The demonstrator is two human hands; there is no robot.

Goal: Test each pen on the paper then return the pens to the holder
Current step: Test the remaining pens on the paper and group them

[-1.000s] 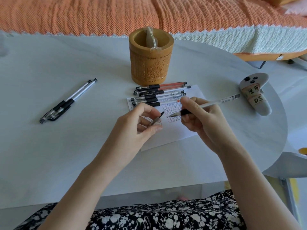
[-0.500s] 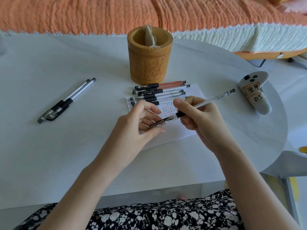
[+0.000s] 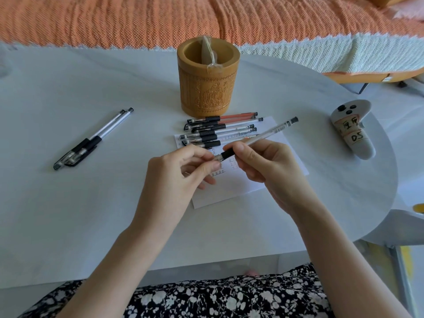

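My right hand [image 3: 268, 166] grips a clear pen [image 3: 263, 136] by its black grip, barrel pointing up and right. My left hand [image 3: 181, 173] pinches the pen's cap at the tip end, fingers hiding the cap. Both hover over the white paper [image 3: 234, 187], which carries rows of small test marks. Several capped pens [image 3: 220, 130] lie side by side across the paper's far edge, some with red barrels. The carved bamboo holder [image 3: 207, 88] stands just behind them with a plastic-wrapped item inside.
Two more pens [image 3: 91, 140] lie together at the left of the white table [image 3: 68, 214]. A white controller with handwritten labels [image 3: 352, 129] rests at the right. An orange blanket [image 3: 160, 19] lies beyond the table's far edge. The table's rounded edge curves at the right.
The hands came together: the cap in my left hand, apart from the tip a second ago, now meets the pen's tip. The pen's barrel tilted up slightly.
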